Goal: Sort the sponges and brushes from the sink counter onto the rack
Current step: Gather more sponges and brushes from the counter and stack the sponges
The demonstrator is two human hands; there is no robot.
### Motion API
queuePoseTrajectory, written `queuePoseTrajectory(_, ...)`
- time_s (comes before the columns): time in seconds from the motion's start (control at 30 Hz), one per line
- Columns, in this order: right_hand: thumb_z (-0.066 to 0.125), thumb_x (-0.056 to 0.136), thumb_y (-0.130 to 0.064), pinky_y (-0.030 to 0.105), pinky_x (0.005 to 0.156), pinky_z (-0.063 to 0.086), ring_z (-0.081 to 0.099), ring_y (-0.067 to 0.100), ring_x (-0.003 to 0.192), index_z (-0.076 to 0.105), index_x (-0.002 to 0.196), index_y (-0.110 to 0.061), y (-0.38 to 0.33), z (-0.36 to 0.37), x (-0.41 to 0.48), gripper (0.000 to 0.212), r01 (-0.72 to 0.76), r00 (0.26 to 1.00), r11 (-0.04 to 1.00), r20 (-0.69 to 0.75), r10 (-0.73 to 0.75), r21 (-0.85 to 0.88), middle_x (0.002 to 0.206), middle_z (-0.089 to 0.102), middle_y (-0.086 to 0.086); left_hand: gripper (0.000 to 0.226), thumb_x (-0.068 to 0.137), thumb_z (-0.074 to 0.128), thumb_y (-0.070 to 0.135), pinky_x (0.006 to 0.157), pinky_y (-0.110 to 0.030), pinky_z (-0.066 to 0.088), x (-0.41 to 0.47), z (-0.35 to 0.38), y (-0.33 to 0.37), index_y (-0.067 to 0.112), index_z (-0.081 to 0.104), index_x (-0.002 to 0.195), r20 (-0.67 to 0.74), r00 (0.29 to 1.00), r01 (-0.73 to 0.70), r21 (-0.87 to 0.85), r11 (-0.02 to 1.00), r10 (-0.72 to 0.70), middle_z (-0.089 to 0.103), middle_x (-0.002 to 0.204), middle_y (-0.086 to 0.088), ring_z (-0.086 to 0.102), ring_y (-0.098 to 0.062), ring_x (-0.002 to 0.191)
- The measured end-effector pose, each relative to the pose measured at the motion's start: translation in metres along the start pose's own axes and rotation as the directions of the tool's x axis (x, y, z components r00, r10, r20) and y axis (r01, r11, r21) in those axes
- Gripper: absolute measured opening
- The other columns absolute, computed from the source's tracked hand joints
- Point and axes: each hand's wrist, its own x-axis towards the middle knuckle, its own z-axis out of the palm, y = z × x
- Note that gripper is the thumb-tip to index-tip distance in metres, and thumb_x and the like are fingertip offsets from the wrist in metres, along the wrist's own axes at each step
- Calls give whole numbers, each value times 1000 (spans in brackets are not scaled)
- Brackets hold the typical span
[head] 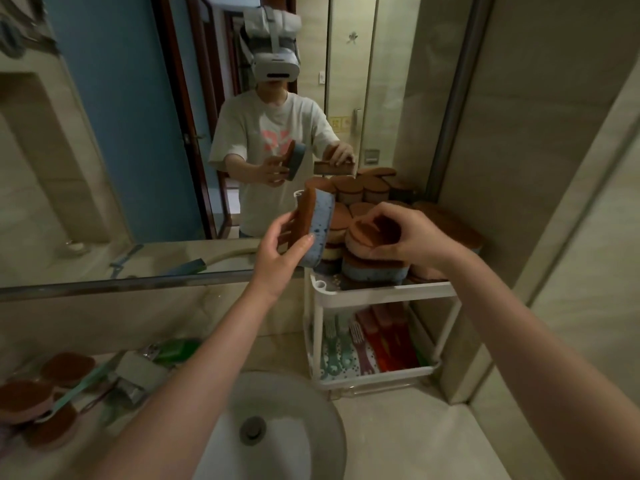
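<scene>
Waiting at the counter's left edge, several brown-topped sponges (52,396) are unsorted. The left hand (280,251) grips a blue sponge (317,230) upright; the right hand (401,233) presses a pink sponge (367,233) onto the rack's (384,292) crowded top tier, brushes (374,341) below.

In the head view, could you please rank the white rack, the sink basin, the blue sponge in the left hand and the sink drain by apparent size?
1. White rack and sink basin: similar; basin cropped, nearer.
2. Blue sponge.
3. Sink drain.
</scene>
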Motion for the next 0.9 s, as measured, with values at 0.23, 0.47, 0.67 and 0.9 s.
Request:
queuePoseTrajectory(0.23,76,71,-40,39,86,51,60,15,98,65,107,-19,21,14,10,43,170,985,971,25,-168,-168,106,66,-2,55,73,63,37,94,-27,46,-8,4,-2,26,47,125,-47,999,5,44,999,-3,53,128,0,52,-14,117)
queuePoseTrajectory(0.47,75,77,-34,29,85,49,58,12,103,63,113,-26,29,20,9,39,190,982,969,32,-187,-155,112,64,-5,53,73,64,37,99,-34,46,-16,5,-2,28,47,123,-51,999,6,52,999,-4,53,128,0,51,-15,118)
queuePoseTrajectory(0.67,71,79,-38,35,91,49,56,16,110,62,119,-21,34,25,6,44,176,982,961,-23,-185,-214,119,62,-3,60,65,65,50,100,-44,47,-22,9,1,33,49,120,-23,999,25,76,997,-23,55,126,1,51,-15,118)
queuePoseTrajectory(0.9,56,92,-35,27,99,46,50,8,124,44,137,-33,12,11,-11,46,115,972,906,-235,-17,408,133,54,-4,49,65,70,40,94,-36,51,-10,21,23,28,60,112,158,987,-17,55,998,9,59,122,-4,57,-18,113)
